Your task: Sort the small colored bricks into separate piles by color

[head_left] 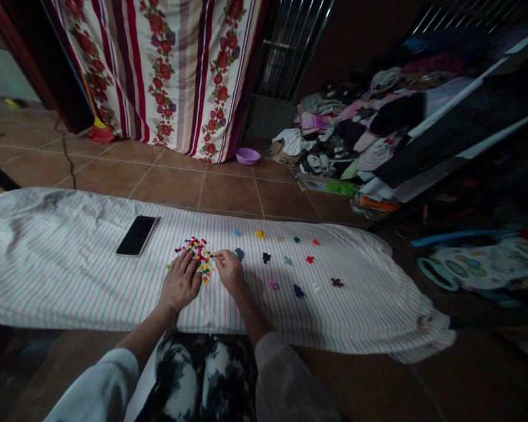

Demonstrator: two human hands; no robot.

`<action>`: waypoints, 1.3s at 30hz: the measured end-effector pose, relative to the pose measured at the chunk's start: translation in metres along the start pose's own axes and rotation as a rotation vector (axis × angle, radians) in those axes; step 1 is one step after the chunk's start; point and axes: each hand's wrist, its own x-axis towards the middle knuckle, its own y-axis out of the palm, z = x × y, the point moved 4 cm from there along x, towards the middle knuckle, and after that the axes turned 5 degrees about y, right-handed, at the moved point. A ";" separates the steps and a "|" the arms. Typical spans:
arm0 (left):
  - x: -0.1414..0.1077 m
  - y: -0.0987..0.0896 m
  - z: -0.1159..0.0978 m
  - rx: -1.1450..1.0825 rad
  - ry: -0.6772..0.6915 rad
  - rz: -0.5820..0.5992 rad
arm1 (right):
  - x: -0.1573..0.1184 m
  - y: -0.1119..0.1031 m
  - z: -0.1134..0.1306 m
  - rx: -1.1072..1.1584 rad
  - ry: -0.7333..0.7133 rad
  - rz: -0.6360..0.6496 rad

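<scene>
A mixed pile of tiny coloured pieces [201, 253], mostly red, yellow and black, lies on the striped cloth. My left hand [181, 283] rests flat on the near left side of the pile, fingers stretched out and covering part of it. At the pile's right edge, my right hand [230, 273] has thumb and forefinger pinched together; whatever is between them is too small to name. To its right, pieces sit in small groups by colour, among them a yellow group [260, 234], a black group [266, 257], a navy group [298, 291] and a maroon group [337, 282].
A phone [136, 236] lies left of the pile on the striped cloth [70, 264]. Beyond are a floral curtain [180, 76], a purple basin [247, 156] and a broom [100, 132] on the tiled floor. Heaped clothes [356, 123] stand at the back right.
</scene>
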 end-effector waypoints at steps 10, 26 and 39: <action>0.000 0.000 0.001 -0.012 0.004 -0.015 | 0.002 -0.017 -0.015 0.034 0.029 -0.041; 0.001 -0.001 0.001 0.008 0.006 -0.008 | 0.027 -0.048 -0.071 -0.118 0.155 -0.239; 0.000 0.001 0.002 -0.005 -0.006 -0.006 | 0.023 -0.027 -0.069 -0.133 0.027 -0.061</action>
